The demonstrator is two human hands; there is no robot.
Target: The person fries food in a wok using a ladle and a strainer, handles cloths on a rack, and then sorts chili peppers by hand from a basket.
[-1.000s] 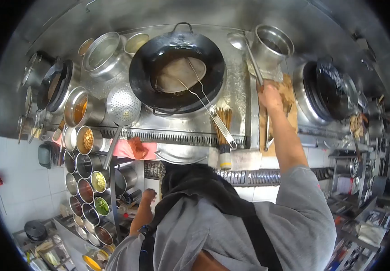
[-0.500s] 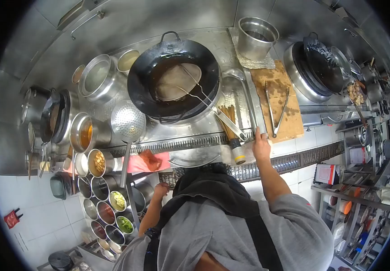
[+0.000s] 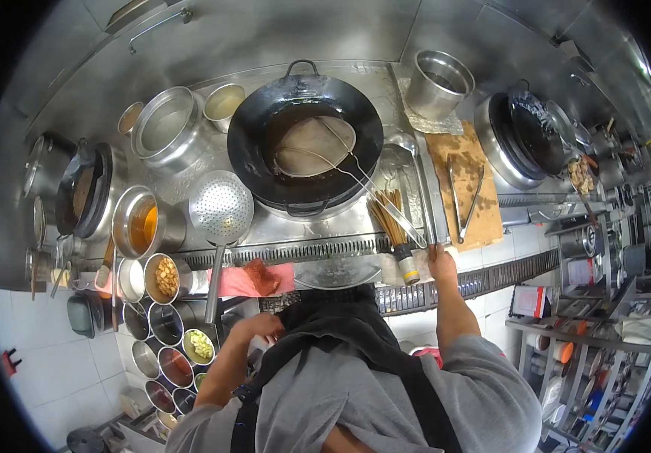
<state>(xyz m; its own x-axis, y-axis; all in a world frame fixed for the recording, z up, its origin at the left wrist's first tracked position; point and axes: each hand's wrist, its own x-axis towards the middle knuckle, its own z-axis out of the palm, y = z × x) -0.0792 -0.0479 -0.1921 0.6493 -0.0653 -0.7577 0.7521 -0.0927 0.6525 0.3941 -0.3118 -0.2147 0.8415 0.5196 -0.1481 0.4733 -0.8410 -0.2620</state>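
My right hand (image 3: 442,263) is closed around the lower end of a long ladle handle (image 3: 424,200) at the front edge of the stove. The ladle bowl (image 3: 399,141) lies on the steel beside the wok. My left hand (image 3: 259,328) hangs low by my apron, its fingers loosely bent and holding nothing I can see. A round mesh strainer (image 3: 315,147) rests in the black wok (image 3: 246,162), which has dark liquid in it. The strainer handle (image 3: 404,219) reaches over the rim, above a bamboo brush (image 3: 393,223).
A perforated skimmer (image 3: 220,205) lies left of the wok, near a pink cloth (image 3: 231,279). Tongs (image 3: 463,208) rest on cardboard (image 3: 484,226), below a steel pot (image 3: 437,94). Ingredient pots (image 3: 198,346) stand at lower left. A second wok (image 3: 544,136) stands right.
The view has shifted, so the stove sits slightly lower and further right. My left hand has risen out from my side. My right hand stays at the ladle handle's end.
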